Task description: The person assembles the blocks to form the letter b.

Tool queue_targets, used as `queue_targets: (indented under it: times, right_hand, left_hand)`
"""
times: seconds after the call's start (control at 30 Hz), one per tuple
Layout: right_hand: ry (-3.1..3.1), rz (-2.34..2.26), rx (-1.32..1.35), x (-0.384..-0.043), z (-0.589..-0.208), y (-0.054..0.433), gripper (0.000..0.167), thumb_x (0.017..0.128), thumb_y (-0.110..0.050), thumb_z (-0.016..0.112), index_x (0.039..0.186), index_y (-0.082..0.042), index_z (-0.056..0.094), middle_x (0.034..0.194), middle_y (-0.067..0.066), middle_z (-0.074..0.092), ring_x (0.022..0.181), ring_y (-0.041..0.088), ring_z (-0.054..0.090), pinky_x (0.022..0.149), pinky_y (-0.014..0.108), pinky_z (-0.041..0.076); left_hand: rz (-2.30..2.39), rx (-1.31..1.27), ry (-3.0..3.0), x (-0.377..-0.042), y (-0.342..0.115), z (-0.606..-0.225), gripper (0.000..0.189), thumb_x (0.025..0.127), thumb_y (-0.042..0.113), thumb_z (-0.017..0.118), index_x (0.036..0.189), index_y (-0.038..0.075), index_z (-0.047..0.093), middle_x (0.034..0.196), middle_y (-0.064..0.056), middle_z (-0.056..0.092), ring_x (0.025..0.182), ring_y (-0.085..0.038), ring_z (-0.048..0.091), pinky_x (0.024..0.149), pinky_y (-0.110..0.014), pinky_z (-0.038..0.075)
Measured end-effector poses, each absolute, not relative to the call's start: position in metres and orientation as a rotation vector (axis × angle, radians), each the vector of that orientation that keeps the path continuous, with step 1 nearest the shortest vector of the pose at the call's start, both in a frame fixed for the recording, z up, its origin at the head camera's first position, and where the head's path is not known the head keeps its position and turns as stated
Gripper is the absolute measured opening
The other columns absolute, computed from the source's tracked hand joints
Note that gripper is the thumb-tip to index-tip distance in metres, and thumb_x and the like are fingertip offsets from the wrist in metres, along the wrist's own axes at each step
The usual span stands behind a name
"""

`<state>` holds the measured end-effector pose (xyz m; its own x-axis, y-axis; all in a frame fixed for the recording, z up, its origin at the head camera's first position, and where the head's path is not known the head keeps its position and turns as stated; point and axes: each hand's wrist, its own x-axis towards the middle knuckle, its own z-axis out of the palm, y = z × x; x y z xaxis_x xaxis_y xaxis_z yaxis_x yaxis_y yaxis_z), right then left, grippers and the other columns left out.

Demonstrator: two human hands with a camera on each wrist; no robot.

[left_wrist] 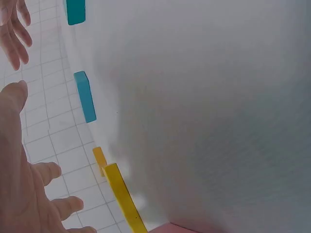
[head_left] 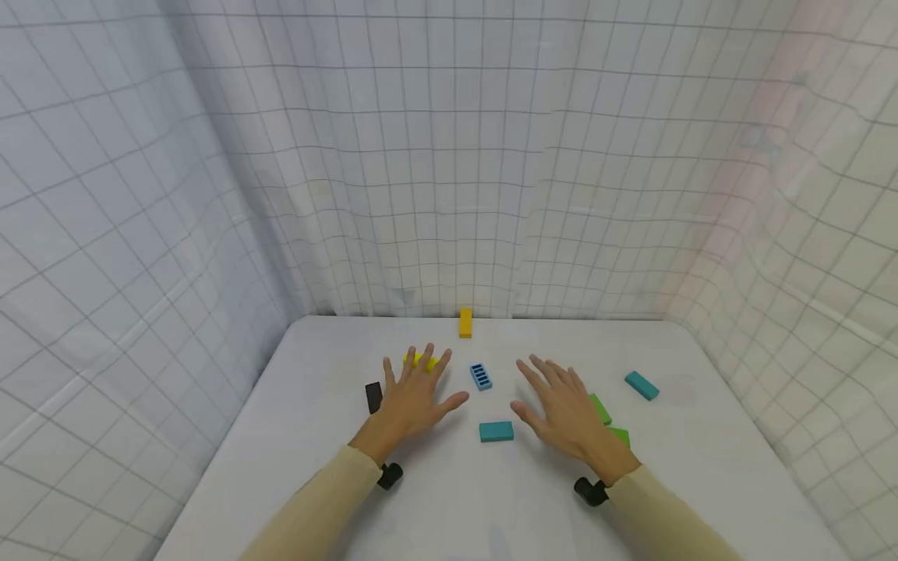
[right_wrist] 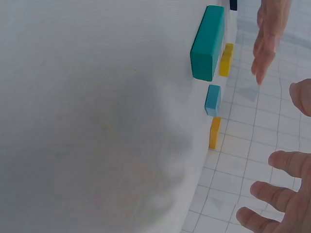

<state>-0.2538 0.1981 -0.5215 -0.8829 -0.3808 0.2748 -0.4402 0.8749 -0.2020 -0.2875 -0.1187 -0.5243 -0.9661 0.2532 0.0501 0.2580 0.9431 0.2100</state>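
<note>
My left hand hovers palm down over the left of the white table, fingers spread and holding nothing. Its fingertips overlap a yellow block, and a black block lies beside the wrist's outer side. Likewise spread and free of objects, my right hand is held over the right half. Two green blocks show partly from behind it. Between the hands lie a teal block and, farther back, a light blue block with dark slots. The left wrist view also catches a reddish thing at its bottom edge.
An orange-yellow block sits at the table's back edge. Another teal block lies far right. White grid-lined curtains enclose the table at the back and both sides. Each wrist wears a small black camera.
</note>
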Motion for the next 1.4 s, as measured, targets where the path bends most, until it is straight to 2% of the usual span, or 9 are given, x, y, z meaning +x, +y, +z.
queue_targets:
  times: [0.2,0.4,0.5,0.63,0.83,1.13,1.3,1.4]
  right_hand:
    - [-2.870,0.450,0.671,-0.266,-0.524,0.183,0.074,0.118,-0.057,0.061,0.180,-0.018,0.046,0.183,0.018,0.050,0.164,0.050,0.052,0.137,0.077,0.037]
    - [-2.906,0.478,0.719,-0.276,-0.526,0.171,0.064,0.120,-0.050,0.063,0.175,-0.019,0.055,0.176,0.016,0.058,0.159,0.048,0.057,0.135,0.072,0.043]
    - [-2.916,0.481,0.757,-0.277,-0.527,0.168,0.055,0.119,-0.047,0.066,0.165,-0.017,0.066,0.165,0.013,0.067,0.152,0.042,0.064,0.130,0.069,0.050]
    - [-2.935,0.494,0.818,-0.275,-0.531,0.166,0.043,0.113,-0.043,0.076,0.148,-0.018,0.079,0.148,0.009,0.075,0.137,0.034,0.070,0.119,0.063,0.059]
    - [-2.937,0.552,0.915,-0.267,-0.533,0.168,0.035,0.107,-0.043,0.085,0.136,-0.022,0.084,0.131,-0.002,0.074,0.120,0.022,0.071,0.107,0.052,0.063]
    - [-2.904,0.662,1.056,-0.263,-0.537,0.173,0.025,0.108,-0.034,0.086,0.129,-0.020,0.087,0.119,-0.005,0.073,0.096,0.005,0.058,0.087,0.029,0.056]
    - [-2.904,0.697,1.065,-0.264,-0.539,0.173,0.027,0.109,-0.034,0.085,0.132,-0.019,0.087,0.122,-0.004,0.072,0.095,0.004,0.057,0.084,0.027,0.054]
    - [-2.901,0.680,1.033,-0.264,-0.539,0.171,0.030,0.112,-0.034,0.082,0.138,-0.020,0.084,0.126,-0.004,0.072,0.099,0.005,0.060,0.088,0.029,0.057]
  left_hand:
    - [-0.337,-0.459,-3.098,-0.302,-0.105,-0.525,0.090,0.110,0.084,0.049,0.185,0.035,0.035,0.195,-0.010,0.029,0.181,-0.049,0.024,0.139,-0.090,0.010]
    - [-0.279,-0.698,-3.095,-0.308,-0.091,-0.525,0.072,0.117,0.070,0.052,0.180,0.038,0.044,0.191,-0.005,0.040,0.179,-0.042,0.034,0.139,-0.087,0.020]
    - [-0.226,-0.786,-3.076,-0.310,-0.088,-0.526,0.063,0.119,0.062,0.056,0.177,0.038,0.051,0.185,-0.002,0.050,0.176,-0.038,0.043,0.139,-0.085,0.026]
    - [-0.201,-0.834,-3.064,-0.309,-0.090,-0.527,0.057,0.120,0.052,0.060,0.174,0.037,0.055,0.182,-0.001,0.055,0.172,-0.037,0.048,0.138,-0.084,0.029]
    - [-0.268,-0.893,-3.036,-0.305,-0.096,-0.527,0.054,0.119,0.045,0.064,0.172,0.032,0.059,0.181,-0.002,0.057,0.170,-0.040,0.051,0.137,-0.083,0.033]
    - [-0.377,-0.923,-3.034,-0.299,-0.103,-0.529,0.049,0.119,0.041,0.067,0.168,0.031,0.064,0.180,-0.004,0.057,0.170,-0.041,0.051,0.136,-0.083,0.034]
    - [-0.411,-0.915,-3.042,-0.296,-0.105,-0.529,0.048,0.119,0.040,0.067,0.166,0.031,0.066,0.178,-0.003,0.059,0.170,-0.040,0.052,0.136,-0.084,0.034]
    - [-0.442,-0.920,-3.027,-0.295,-0.107,-0.529,0.044,0.119,0.040,0.069,0.162,0.030,0.070,0.175,-0.004,0.063,0.168,-0.039,0.054,0.134,-0.084,0.036]
